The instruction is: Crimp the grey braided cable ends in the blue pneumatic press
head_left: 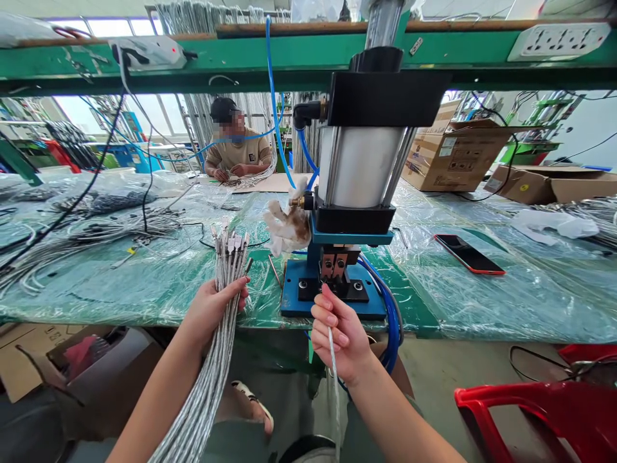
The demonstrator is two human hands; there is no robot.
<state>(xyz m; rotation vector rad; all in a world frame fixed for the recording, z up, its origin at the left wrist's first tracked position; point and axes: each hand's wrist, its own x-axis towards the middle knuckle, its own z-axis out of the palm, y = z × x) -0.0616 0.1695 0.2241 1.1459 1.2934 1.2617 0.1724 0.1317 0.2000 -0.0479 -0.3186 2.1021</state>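
My left hand point(218, 307) is wrapped round a thick bundle of grey braided cables point(205, 392), their metal-tipped ends standing up above my thumb. In my right hand point(340, 334) a single braided cable point(336, 399) is pinched, its lower length hanging down. The fingertips are right in front of the jaws point(333, 262) of a pneumatic press point(359, 167), which stands on a blue base plate point(294, 292). The cable's upper end is hidden by my fingers and the jaws, so I cannot tell whether it is between them.
A stained white cloth point(285, 228) hangs beside the press. A phone point(470, 254) lies to the right, before cardboard boxes point(453, 154). Loose cables point(120, 225) cover the left side. Across the table sits a person point(241, 148) handling cables. A red plastic chair point(535, 402) is lower right.
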